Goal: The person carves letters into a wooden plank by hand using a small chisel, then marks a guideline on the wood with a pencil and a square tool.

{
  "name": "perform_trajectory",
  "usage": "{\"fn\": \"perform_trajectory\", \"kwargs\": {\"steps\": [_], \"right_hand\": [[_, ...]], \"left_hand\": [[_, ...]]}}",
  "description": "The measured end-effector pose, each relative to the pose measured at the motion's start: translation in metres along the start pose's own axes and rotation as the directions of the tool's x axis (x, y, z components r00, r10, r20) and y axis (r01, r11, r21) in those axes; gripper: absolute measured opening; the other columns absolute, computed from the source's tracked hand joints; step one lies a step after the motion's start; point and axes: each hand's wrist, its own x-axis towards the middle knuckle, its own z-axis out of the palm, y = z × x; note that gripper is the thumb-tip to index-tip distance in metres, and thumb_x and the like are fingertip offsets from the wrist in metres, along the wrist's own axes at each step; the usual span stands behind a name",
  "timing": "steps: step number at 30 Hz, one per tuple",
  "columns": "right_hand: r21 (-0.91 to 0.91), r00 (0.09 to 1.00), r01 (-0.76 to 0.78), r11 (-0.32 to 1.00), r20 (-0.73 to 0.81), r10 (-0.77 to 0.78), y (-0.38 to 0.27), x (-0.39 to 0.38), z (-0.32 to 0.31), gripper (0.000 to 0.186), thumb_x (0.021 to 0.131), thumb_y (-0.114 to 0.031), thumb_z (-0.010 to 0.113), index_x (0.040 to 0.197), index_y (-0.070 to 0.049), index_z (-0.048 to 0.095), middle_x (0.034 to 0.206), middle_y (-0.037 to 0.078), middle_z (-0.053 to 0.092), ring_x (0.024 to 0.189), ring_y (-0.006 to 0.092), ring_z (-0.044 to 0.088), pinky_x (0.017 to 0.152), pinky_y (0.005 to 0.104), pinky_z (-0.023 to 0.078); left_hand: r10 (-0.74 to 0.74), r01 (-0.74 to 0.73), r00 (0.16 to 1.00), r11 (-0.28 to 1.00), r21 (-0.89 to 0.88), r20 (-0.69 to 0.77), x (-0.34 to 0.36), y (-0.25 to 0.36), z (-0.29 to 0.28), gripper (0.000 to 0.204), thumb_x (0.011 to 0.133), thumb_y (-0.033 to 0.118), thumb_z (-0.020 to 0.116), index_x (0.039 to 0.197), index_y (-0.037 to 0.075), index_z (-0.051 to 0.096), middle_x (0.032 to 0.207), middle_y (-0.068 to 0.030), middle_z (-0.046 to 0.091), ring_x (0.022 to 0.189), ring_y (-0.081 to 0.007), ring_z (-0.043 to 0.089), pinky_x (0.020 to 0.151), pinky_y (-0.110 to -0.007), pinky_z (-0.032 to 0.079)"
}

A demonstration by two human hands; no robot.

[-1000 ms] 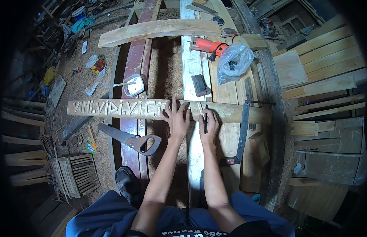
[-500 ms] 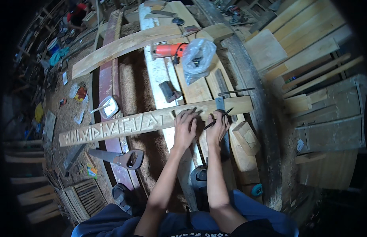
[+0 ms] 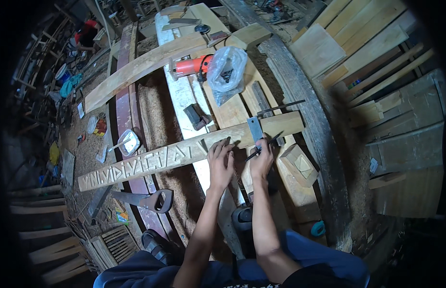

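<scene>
A long plank [image 3: 182,152] lies across the bench, with characters carved along its left part. My left hand [image 3: 221,165] rests on the plank right of the carving, fingers spread and bent against the wood. My right hand [image 3: 262,162] is closed round a thin dark pencil-like marker [image 3: 277,136], which sticks out on both sides of the fingers. Just beyond those fingers, a flat metal blade with a hole, like part of a square [image 3: 254,127], crosses the plank; its lower end is hidden by the hand.
A handsaw [image 3: 145,200] lies left of my arms. Beyond the plank are a dark block [image 3: 194,117], an orange power tool [image 3: 190,66] and a clear plastic bag [image 3: 226,69]. A white tub [image 3: 129,143] stands on the left beam. A person [image 3: 86,36] is far left.
The view has shifted, and the plank appears tilted more. The metal blade now slants leftward across the plank instead of standing nearly upright. Both hands stay near the same part of the plank.
</scene>
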Motion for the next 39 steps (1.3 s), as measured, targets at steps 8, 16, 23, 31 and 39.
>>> {"fn": "perform_trajectory", "kwargs": {"steps": [8,16,23,31,39], "right_hand": [[0.117,0.981,0.195,0.974,-0.032,-0.193,-0.066,0.019,0.010,0.027,0.073,0.008,0.070,0.098,-0.002,0.063,0.104,0.019,0.072,0.091,0.0442,0.063,0.079,0.0519,0.050],[0.140,0.992,0.127,0.982,0.007,-0.129,-0.077,0.003,0.026,0.018,0.076,0.007,0.071,0.087,0.002,0.058,0.102,0.022,0.074,0.073,0.0392,0.066,0.071,0.0473,0.054],[0.124,0.991,0.129,0.984,0.014,-0.132,-0.083,0.006,0.030,0.020,0.077,0.007,0.073,0.081,0.001,0.054,0.131,0.030,0.065,0.082,0.0378,0.075,0.070,0.0424,0.056],[0.148,0.988,0.133,0.980,0.054,-0.142,-0.092,0.014,0.028,0.018,0.077,0.006,0.073,0.082,0.003,0.057,0.117,0.030,0.071,0.071,0.0337,0.070,0.069,0.0414,0.056],[0.140,0.988,0.073,0.988,0.123,-0.090,-0.118,0.011,0.015,0.019,0.074,0.004,0.075,0.078,0.005,0.056,0.106,0.029,0.074,0.060,0.0298,0.061,0.066,0.0408,0.054]], "left_hand": [[-0.071,0.084,0.994,0.985,0.151,-0.089,-0.016,-0.024,-0.041,0.035,0.094,0.009,0.064,0.128,0.005,0.068,0.153,-0.0175,0.052,0.143,-0.0383,0.043,0.122,-0.050,0.029],[-0.080,0.052,0.991,0.967,0.248,0.104,-0.018,-0.046,-0.044,0.052,0.094,0.008,0.063,0.145,0.001,0.056,0.163,-0.0218,0.039,0.155,-0.0371,0.029,0.128,-0.052,0.020],[-0.057,0.027,0.987,0.981,0.194,0.152,-0.001,-0.053,-0.041,0.059,0.093,0.005,0.061,0.151,0.000,0.050,0.167,-0.0263,0.029,0.158,-0.0407,0.021,0.131,-0.053,0.014],[-0.045,0.039,0.982,0.999,0.031,0.183,0.008,-0.050,-0.060,0.057,0.090,-0.001,0.059,0.147,0.007,0.058,0.167,-0.0220,0.033,0.157,-0.0394,0.026,0.131,-0.049,0.018],[-0.061,0.063,0.998,0.986,-0.151,0.019,-0.003,-0.047,-0.073,0.042,0.097,0.003,0.058,0.139,0.004,0.063,0.150,-0.0215,0.055,0.144,-0.0371,0.047,0.120,-0.044,0.037]]}}
